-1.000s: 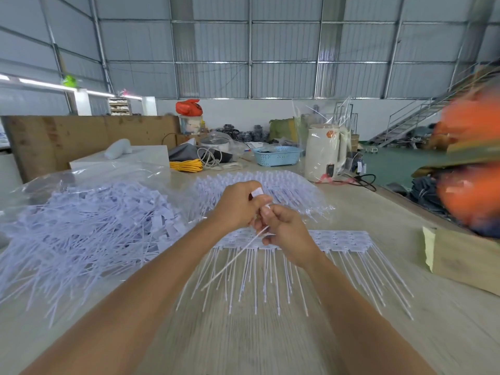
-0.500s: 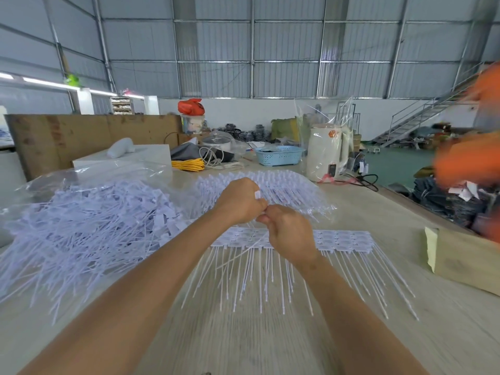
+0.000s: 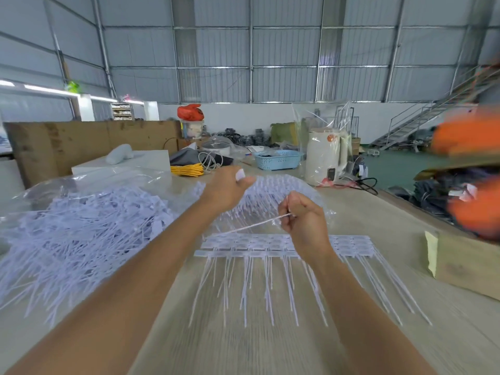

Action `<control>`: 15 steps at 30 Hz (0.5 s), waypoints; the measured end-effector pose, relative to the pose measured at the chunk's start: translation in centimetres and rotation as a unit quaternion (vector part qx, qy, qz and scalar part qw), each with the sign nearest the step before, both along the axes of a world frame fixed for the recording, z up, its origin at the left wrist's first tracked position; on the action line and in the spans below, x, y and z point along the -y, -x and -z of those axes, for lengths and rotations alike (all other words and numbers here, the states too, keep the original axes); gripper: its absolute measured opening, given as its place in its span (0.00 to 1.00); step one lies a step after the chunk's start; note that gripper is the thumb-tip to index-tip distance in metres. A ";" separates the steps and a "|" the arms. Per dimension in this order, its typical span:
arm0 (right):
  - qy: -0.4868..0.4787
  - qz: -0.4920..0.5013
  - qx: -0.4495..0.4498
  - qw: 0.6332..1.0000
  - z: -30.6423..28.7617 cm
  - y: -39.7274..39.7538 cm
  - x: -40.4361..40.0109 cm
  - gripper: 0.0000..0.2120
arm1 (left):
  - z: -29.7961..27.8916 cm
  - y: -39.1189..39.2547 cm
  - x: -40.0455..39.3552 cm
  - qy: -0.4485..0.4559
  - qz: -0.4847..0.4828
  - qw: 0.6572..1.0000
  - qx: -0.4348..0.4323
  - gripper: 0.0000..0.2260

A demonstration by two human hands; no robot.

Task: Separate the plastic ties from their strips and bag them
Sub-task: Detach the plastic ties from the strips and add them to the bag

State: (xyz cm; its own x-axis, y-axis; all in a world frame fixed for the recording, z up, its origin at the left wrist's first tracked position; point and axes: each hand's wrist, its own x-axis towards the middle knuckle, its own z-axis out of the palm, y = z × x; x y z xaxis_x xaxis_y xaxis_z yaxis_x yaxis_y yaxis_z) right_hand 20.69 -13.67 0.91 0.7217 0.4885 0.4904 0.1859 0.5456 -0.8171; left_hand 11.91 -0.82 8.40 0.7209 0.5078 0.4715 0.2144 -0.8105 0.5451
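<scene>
Two hands up over the table (image 3: 270,347). Left hand (image 3: 227,189) curled, pinching a small white tab at the fingertips, looks like a tie head. Right hand (image 3: 303,217) fisted around a thin white tie (image 3: 254,226) that runs down-left toward the strip (image 3: 270,246); whether that far end is free of the strip, can't tell.

Strip lies flat just below the hands, tails fanned toward the viewer. Big loose pile of separated ties (image 3: 81,239) to the left, on or in clear plastic bag (image 3: 89,182); second heap of strips behind the hands.

Handling guess: ties are very light, thin, bendy, springy, slick plastic, easy to slip. Best grabbed at the stiffer head tab, other hand pinning the strip, then snap off.

Table is pale wood-grain, smooth. Big metal-walled warehouse; white kettle (image 3: 324,158), blue basket (image 3: 278,159), yellow cable coil (image 3: 186,169) at the back, blurred orange shape right.
</scene>
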 end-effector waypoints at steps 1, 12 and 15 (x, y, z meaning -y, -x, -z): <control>0.006 -0.014 -0.009 1.000 0.3 0.1 -0.2 0.17 | 0.3 -0.2 0.8 0.010 0.041 0.999 -0.005 0.17; -0.021 -0.028 -0.026 0.999 1.3 0.2 -0.3 0.02 | 2.4 0.2 3.5 0.007 0.226 0.950 -0.216 0.08; 0.028 -0.019 0.005 0.999 1.6 0.2 -0.6 0.05 | 2.6 0.6 3.6 -0.030 0.215 0.954 -0.208 0.08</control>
State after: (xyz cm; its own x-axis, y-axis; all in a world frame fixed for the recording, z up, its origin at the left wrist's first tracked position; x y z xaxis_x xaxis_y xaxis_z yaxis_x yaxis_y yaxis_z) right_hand 20.51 -13.08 -0.71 0.6977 0.5423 0.4681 0.1734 0.5061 -0.8449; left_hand 11.35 -4.44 5.81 0.9876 0.1036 0.1179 0.0425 -0.8996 0.4347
